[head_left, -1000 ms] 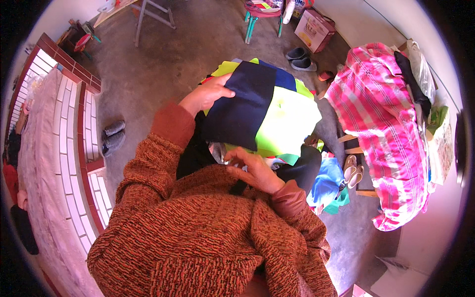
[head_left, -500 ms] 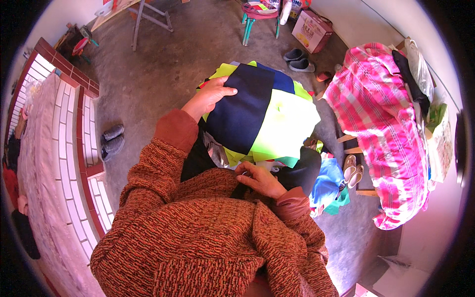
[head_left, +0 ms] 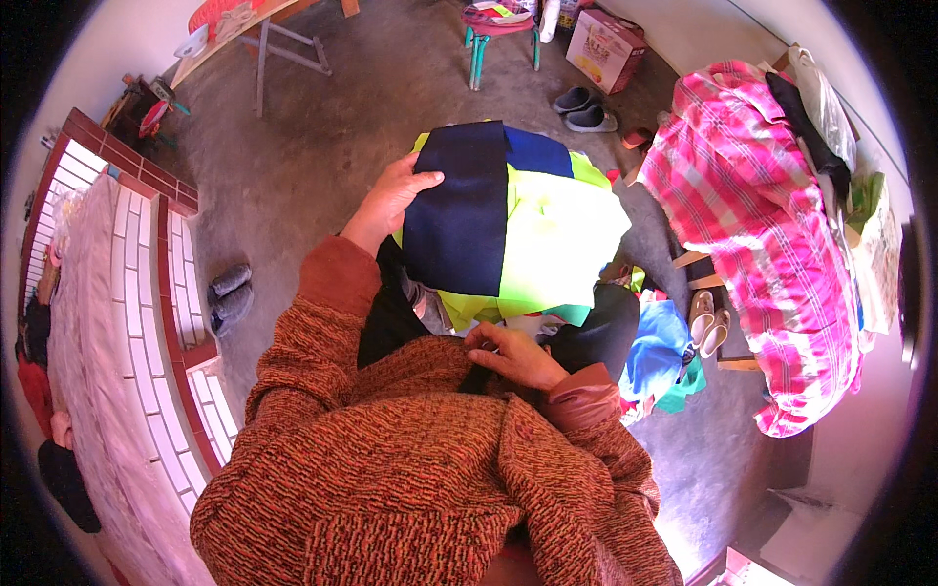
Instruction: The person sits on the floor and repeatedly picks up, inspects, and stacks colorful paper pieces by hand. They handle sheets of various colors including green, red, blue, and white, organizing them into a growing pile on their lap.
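Observation:
A stack of cloth pieces lies over my lap, between my dark-trousered knees. On top are a navy cloth piece (head_left: 454, 215) and, to its right, a bright neon-yellow cloth piece (head_left: 562, 230). My left hand (head_left: 396, 200) grips the navy piece by its left edge, thumb on top and the other fingers partly hidden. Nearer my body, just below the stack, my right hand (head_left: 513, 356) is closed with curled fingers. Whatever it may hold is too small or hidden to make out.
Blue and green cloths (head_left: 657, 342) lie low at my right, near pale shoes (head_left: 708, 322). A pink plaid cover (head_left: 752, 234) drapes over furniture there. Ahead stand a stool (head_left: 500, 24), a carton (head_left: 606, 51) and dark slippers (head_left: 586, 109). Grey slippers (head_left: 231, 298) sit left, beside a white-tiled ledge (head_left: 137, 293).
My left hand and the navy piece have shifted slightly left in the picture. The room has also shifted a little in view. My right hand stays nearly in place.

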A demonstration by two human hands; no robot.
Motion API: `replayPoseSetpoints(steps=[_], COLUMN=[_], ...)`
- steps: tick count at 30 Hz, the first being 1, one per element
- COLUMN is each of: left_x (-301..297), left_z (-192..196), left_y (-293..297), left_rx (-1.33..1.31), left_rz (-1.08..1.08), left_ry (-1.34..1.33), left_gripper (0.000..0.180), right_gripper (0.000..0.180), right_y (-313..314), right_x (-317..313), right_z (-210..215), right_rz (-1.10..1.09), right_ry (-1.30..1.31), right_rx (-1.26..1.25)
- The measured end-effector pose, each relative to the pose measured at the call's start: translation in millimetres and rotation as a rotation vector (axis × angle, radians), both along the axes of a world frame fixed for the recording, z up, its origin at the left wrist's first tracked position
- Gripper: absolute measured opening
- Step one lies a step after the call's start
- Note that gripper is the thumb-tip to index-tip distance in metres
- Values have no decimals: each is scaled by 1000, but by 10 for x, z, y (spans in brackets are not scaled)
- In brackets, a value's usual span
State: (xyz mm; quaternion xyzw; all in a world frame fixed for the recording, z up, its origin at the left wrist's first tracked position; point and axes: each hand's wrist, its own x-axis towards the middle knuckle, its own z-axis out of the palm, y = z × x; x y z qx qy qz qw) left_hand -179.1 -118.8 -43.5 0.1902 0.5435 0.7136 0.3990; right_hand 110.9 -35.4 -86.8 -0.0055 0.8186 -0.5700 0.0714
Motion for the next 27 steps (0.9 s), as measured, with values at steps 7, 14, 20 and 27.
replayPoseSetpoints(steps=[7,14,20,27], left_x=[-265,-638,-589,-638], left_z=[269,54,244,125], left_y=[232,555,700,692], left_rx=[-222,-165,-262,-98], left_rz=[53,49,-33,-73], left_ry=[14,-165,-87,83], left_gripper=[24,24,32,27], right_gripper=[28,26,25,26], right_y=[3,23,56,64], right_x=[16,26,12,-9], right_z=[7,-16,-15,44], right_rz=[-9,-14,-13,-22], right_ry=[-37,-42,-113,-132], right_rx=[-26,-34,-80,-104])
